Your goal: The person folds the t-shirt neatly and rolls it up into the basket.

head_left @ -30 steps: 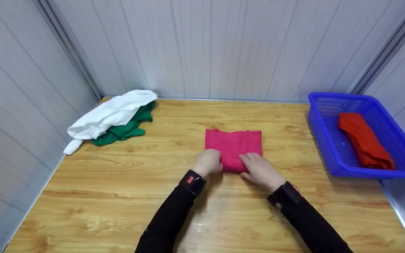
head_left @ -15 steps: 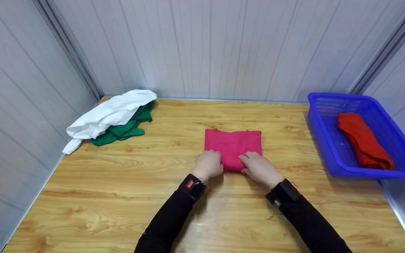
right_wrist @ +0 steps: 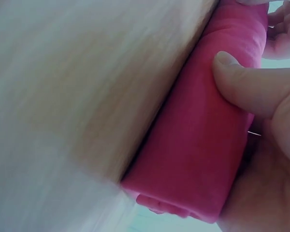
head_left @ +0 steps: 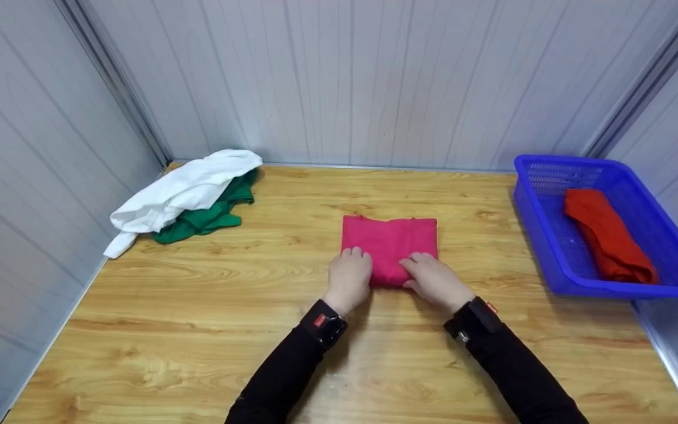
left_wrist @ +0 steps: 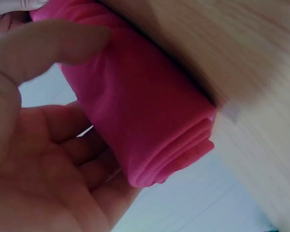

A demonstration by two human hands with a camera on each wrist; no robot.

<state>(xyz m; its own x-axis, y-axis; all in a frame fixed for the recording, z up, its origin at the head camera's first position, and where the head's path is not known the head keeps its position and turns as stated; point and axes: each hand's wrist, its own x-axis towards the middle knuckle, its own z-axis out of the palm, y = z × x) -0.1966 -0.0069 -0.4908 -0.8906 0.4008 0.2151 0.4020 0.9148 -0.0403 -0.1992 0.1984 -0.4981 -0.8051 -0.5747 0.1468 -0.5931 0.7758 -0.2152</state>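
Observation:
A pink garment, folded into a compact rectangle, lies flat in the middle of the wooden table. My left hand grips its near left corner, fingers over the top. In the left wrist view the thumb lies along the thick near fold, whose layered end shows. My right hand holds the near right part, and the right wrist view shows its thumb pressed against the front fold. Fingertips on the far side of the fold are partly hidden in both wrist views.
A blue plastic basket with a folded orange-red cloth inside stands on the right. At the back left, a crumpled white cloth lies over a green one. Pale panel walls close in the back and sides.
My left hand has turned slightly, and its fingers reach a little farther over the top of the pink garment. The right hand and the garment have hardly moved.

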